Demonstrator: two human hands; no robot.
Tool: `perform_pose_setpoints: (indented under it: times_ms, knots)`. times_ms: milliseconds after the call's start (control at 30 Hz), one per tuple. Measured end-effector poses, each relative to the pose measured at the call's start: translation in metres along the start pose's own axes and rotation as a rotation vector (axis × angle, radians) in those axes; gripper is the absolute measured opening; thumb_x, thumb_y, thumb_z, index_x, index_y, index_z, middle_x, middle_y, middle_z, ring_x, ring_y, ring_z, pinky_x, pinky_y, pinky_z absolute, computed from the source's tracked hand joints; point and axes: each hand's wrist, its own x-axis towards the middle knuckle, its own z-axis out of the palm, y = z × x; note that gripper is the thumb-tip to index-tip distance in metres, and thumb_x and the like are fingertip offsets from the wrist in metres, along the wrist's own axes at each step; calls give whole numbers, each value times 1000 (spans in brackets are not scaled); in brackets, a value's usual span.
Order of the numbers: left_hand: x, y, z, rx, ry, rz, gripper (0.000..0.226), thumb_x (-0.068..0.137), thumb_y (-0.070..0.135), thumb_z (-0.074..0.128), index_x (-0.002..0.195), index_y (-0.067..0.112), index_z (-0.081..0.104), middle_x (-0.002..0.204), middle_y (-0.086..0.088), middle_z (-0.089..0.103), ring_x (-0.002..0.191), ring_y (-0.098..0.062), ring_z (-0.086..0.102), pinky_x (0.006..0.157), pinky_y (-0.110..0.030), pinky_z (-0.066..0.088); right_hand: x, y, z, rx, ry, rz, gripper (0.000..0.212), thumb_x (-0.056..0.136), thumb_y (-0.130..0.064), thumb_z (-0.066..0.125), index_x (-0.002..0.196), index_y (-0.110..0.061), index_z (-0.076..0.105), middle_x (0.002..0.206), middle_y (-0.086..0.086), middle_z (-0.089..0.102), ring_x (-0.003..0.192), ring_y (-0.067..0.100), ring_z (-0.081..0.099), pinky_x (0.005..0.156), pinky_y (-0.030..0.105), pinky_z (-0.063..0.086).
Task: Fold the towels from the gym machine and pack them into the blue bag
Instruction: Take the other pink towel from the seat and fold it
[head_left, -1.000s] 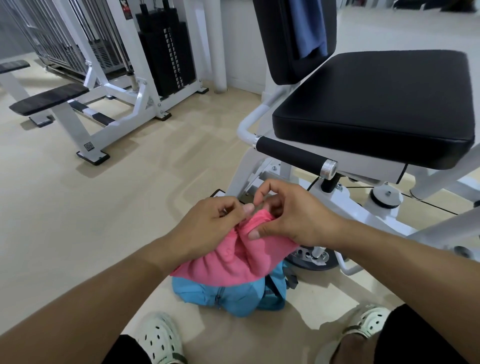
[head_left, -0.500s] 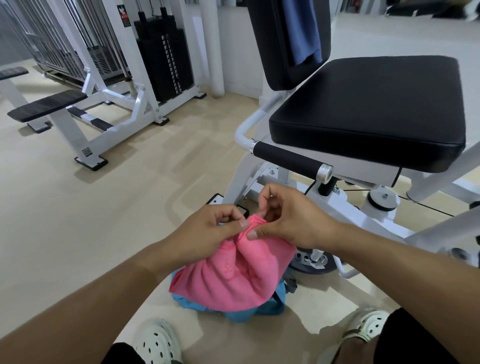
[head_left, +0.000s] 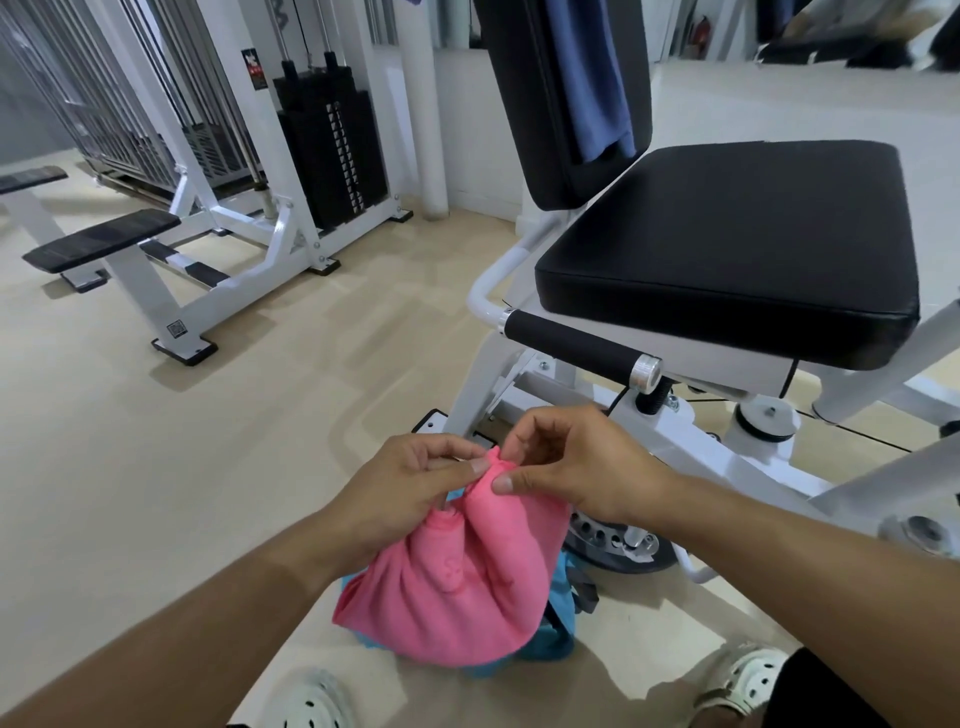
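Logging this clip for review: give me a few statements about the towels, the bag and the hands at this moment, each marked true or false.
1. Both hands pinch the pink towel at its top edge. True: the left hand and the right hand meet there.
2. The pink towel lies flat on the black seat. False: it hangs from the hands, and the black seat is bare.
3. The blue bag sits on the floor under the pink towel. True.
4. No other towel is left on the machine. False: a blue towel hangs over the backrest.
5. The pink towel is already packed in the bag. False: it is held above the bag.
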Motion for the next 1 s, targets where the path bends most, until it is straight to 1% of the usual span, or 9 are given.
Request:
perform_pose_setpoints:
  times_ms: [100, 300, 400, 467, 533, 633, 800, 900, 1000]
  knots:
    - [0, -3, -2, 10, 4, 3, 14, 93, 3, 65, 98, -8, 73, 54, 10, 63, 45, 4, 54, 51, -9, 43, -1, -2, 0, -32, -16, 13, 23, 73, -29, 90, 85, -17, 74, 84, 1, 77, 81, 25, 72, 78, 48, 59]
    - [0, -2, 1, 23, 75, -41, 14, 90, 11, 71, 93, 0, 79, 59, 4, 67, 50, 1, 57, 55, -12, 46, -3, -3, 2, -50, -8, -2, 21, 74, -30, 89, 83, -17, 75, 82, -1, 76, 80, 23, 71, 78, 44, 58]
    - [1, -3, 2, 37, 97, -54, 13, 89, 15, 72, 88, 5, 80, 70, -3, 74, 61, -5, 63, 65, -20, 50, -3, -4, 2, -40, -11, -27, 20, 75, -32, 88, 83, -19, 75, 82, -6, 76, 82, 18, 71, 75, 37, 58]
    - [1, -4, 2, 75, 96, -69, 13, 89, 13, 71, 87, 5, 80, 64, 2, 70, 54, -1, 58, 60, -17, 47, -4, -3, 3, -38, -27, -26, 19, 75, -30, 88, 84, -18, 76, 82, -9, 76, 81, 14, 71, 74, 33, 58]
    - [0, -5, 2, 86, 86, -75, 12, 89, 11, 70, 88, 4, 80, 66, 1, 71, 53, 1, 57, 59, -15, 45, -3, -2, 4, -35, -26, -24, 20, 75, -28, 89, 85, -18, 75, 85, -5, 77, 84, 19, 71, 79, 39, 60]
    - [0, -6, 0, 57, 65, -62, 11, 88, 11, 73, 87, 3, 79, 88, -13, 78, 72, -9, 66, 71, -23, 51, -3, -2, 4, -17, -22, -8, 23, 74, -27, 90, 88, -18, 74, 86, 2, 76, 85, 25, 71, 81, 44, 58]
    - [-2, -5, 3, -33, 33, -136, 24, 94, 15, 67, 90, -8, 73, 56, 2, 63, 44, 0, 49, 48, -12, 42, -3, -3, 4, -10, -71, 38, 23, 75, -22, 89, 85, -10, 73, 86, 9, 76, 75, 17, 69, 76, 44, 58]
    - [-2, -5, 0, -34, 16, -181, 30, 94, 18, 67, 94, -11, 73, 69, -11, 61, 46, -4, 44, 49, -15, 40, -2, -2, 4, -15, -69, 44, 22, 76, -22, 88, 87, -10, 74, 86, 9, 77, 78, 25, 72, 78, 48, 58]
    - [-2, -5, 0, -1, 21, -196, 18, 92, 7, 66, 93, -8, 76, 71, -11, 68, 45, -2, 51, 48, -14, 43, -3, -2, 3, -19, -96, 80, 20, 78, -26, 87, 87, -13, 76, 87, 7, 78, 88, 33, 72, 82, 50, 58]
